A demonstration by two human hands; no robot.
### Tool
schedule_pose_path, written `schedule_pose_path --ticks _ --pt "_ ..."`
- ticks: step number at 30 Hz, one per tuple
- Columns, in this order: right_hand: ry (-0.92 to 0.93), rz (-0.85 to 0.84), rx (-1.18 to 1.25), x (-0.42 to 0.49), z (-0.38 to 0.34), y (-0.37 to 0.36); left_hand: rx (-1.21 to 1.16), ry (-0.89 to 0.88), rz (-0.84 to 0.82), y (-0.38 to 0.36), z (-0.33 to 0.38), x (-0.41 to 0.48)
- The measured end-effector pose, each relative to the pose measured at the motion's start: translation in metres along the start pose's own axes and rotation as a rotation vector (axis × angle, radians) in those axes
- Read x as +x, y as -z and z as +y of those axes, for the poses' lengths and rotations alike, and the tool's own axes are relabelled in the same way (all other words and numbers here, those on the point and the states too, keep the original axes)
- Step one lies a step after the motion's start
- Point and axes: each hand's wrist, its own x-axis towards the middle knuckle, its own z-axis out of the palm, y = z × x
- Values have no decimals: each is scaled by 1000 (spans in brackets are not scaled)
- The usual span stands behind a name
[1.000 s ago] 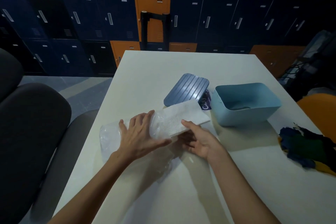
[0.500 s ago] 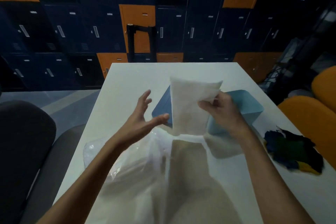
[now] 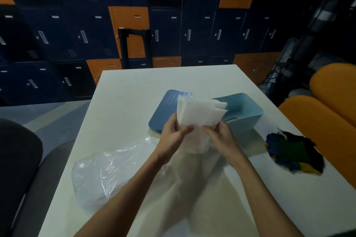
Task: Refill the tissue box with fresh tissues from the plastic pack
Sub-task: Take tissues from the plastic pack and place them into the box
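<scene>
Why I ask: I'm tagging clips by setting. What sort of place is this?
Probably a locker room or staff break area: a wall of blue and orange lockers, a white table, and orange seats beside it.

Overall illumination is reading dim. The white table (image 3: 134, 102) is taking the strongest light, apparently from overhead. The lockers (image 3: 77, 34) behind are sinking toward black, with only the orange doors showing colour. Soft, broad shadows are falling on the tabletop beneath the two forearms (image 3: 256, 188) and beside the blue box (image 3: 244, 129). The clear plastic pack (image 3: 100, 175) is throwing small glints along its creases. The stack of tissues (image 3: 200, 115) is registering as the brightest object, its surface detail smearing slightly. Wide-angle distortion is bowing the locker lines outward toward the frame edges. The orange chairs (image 3: 327, 121) at right are blurring, and the corners are darkening. Murk is swallowing detail in the dark cloth (image 3: 292, 152).
</scene>
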Motion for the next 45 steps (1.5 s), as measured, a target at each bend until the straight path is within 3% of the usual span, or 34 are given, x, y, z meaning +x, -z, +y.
schedule_pose_path --ticks 10,15,19,30,33,36,40,42,45 --pt "74 99 31 10 -7 -12 -82 -111 109 -12 6 6" --pt "126 102 -95 1 -9 -19 -41 -177 90 -23 5 -1" --pt "176 129 -48 -6 -16 -4 -38 -271 100 -21 12 0" --pt "180 211 -46 -13 -10 -14 -42 -299 62 -36 4 -3" --pt "167 208 12 -12 -8 -12 -10 -289 13 -36 6 0" --pt "59 145 -122 -16 -3 -3 73 -225 -94 -26 -4 1" --pt "116 190 -23 -14 -36 39 354 -236 -252 -4 13 16" --pt "140 103 -34 -9 -56 65 549 -295 -371 -2 27 25" --pt "22 -149 -249 -5 -66 86 674 -388 -525 -12 42 28"
